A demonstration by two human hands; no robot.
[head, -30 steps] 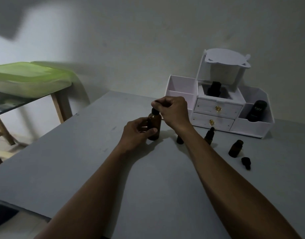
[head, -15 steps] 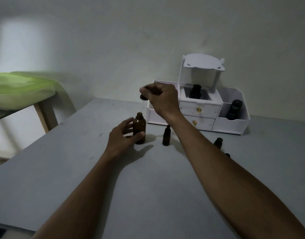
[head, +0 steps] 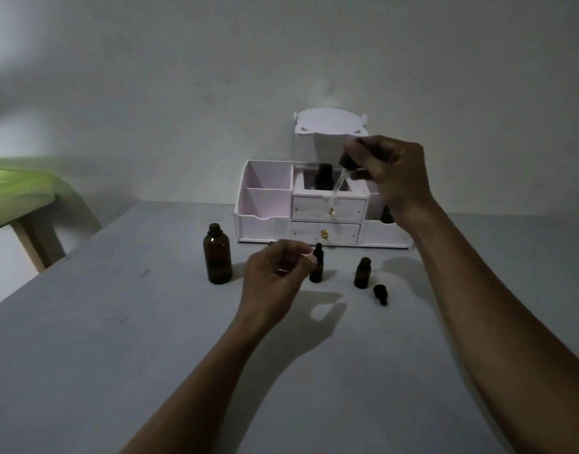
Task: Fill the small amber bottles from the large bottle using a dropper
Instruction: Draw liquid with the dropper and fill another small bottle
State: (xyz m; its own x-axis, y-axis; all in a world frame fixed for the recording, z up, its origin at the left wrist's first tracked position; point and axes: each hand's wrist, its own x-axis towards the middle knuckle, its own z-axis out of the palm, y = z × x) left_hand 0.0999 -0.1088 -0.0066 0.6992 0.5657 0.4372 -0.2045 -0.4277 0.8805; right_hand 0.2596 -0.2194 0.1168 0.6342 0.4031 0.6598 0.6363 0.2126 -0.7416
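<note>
I look down on a grey desk [head: 118, 355] with a white organiser [head: 265, 221] at its far edge. The large bottle [head: 217, 254] stands uncapped, left of centre. My right hand [head: 391, 173], raised before the organiser, pinches the dropper [head: 342, 178] by its dark cap, glass tube angled down-left. My left hand [head: 275, 276] hovers loosely curled, empty, beside a capped small bottle [head: 317, 263]; an open small bottle [head: 362, 272] stands nearer the right edge. The tube looks thin, brittle and light, so holding it by the cap seems safest.
</note>
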